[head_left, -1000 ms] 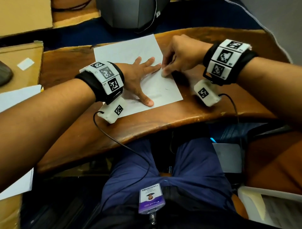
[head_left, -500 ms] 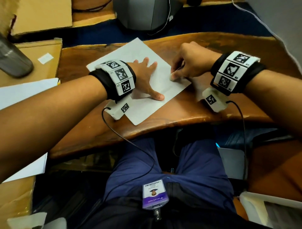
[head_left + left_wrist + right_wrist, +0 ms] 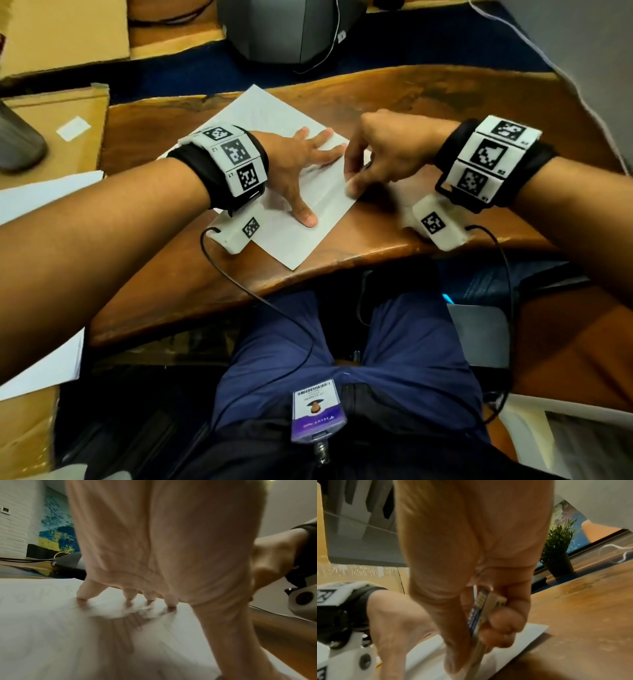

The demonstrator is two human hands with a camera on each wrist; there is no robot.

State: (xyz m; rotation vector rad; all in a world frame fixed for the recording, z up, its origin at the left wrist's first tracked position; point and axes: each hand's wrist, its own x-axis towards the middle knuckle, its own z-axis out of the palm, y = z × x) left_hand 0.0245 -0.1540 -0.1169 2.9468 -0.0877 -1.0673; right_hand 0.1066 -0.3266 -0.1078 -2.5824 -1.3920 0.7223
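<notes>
On the paper (image 3: 291, 245), the left hand (image 3: 291, 168) presses, fingers spread; at its edge the right hand (image 3: 390, 156) pinches an eraser (image 3: 476, 613).

The desk (image 3: 445, 102) is a thick slab of glossy brown wood with a wavy natural edge. Beyond its far side lies a dark blue surface (image 3: 428, 44), where a rounded grey casing (image 3: 291, 27) stands. Cardboard boxes (image 3: 61, 31) are stacked at the far left, and a plain grey wall (image 3: 603, 51) closes the right. Farther off is a white brick wall (image 3: 15, 520), with a blue-and-yellow painting (image 3: 56, 524) beside it. A small potted plant (image 3: 559, 550) stands by the desk's far edge, near a loose white cable (image 3: 611, 545). The light is warm and soft.
</notes>
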